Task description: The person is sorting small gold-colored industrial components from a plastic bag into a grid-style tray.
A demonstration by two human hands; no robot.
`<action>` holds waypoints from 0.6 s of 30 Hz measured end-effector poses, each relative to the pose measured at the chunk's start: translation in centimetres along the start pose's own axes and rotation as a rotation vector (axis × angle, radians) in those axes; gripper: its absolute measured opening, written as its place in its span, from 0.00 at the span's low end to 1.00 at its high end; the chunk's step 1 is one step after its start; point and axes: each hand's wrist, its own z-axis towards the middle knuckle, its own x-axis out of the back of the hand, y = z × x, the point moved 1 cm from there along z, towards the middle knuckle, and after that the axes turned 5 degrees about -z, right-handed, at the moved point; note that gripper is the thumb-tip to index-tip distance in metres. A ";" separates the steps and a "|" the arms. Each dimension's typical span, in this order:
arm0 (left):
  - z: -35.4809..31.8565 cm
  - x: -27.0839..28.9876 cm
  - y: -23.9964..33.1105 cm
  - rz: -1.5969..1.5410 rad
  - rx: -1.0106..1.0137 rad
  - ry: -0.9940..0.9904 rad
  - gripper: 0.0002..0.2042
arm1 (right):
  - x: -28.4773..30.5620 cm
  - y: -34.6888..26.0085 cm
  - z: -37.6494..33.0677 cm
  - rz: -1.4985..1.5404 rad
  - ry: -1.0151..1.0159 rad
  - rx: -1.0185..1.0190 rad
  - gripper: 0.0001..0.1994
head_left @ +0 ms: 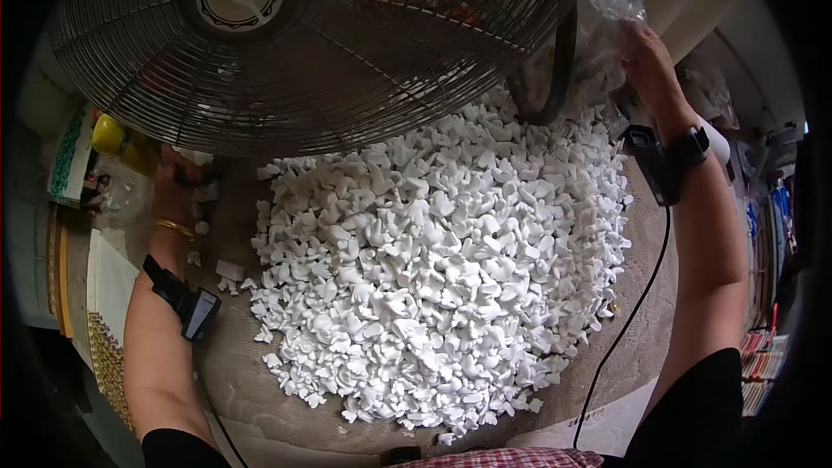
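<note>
A broad heap of small white moulded pieces (pixel 433 269) lies in front of me; their exact kind is too small to tell. At the upper right my right hand (pixel 646 56) is closed on a crumpled clear plastic bag (pixel 614 0) beside the fan. Off the heap's far left edge is my left hand (pixel 176 175), below the fan's rim. Its fingers are curled by a dark object (pixel 208 170), and shadow hides what they grip. Above the heap's far side looms a large round fan (pixel 329 61) with a wire cage.
A yellow cylinder (pixel 126 144) stands past my left hand. Near it on the brown sheet (pixel 230 364) lies a small white block (pixel 230 270). A black cable (pixel 626 334) runs down from the device on my right wrist. Stacked items (pixel 763 364) stand at the far right.
</note>
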 end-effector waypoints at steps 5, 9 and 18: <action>-0.7 1.1 0.8 0.006 0.046 -0.020 0.18 | -6.6 -8.8 -5.4 -0.075 -0.463 -0.087 0.18; -1.3 -0.6 1.2 -0.087 0.103 -0.030 0.17 | -8.7 -9.3 -5.5 -0.151 -0.357 0.114 0.18; -1.6 -1.2 -0.1 -0.198 0.061 -0.031 0.16 | -12.0 -7.1 1.5 -0.319 -0.219 -0.074 0.18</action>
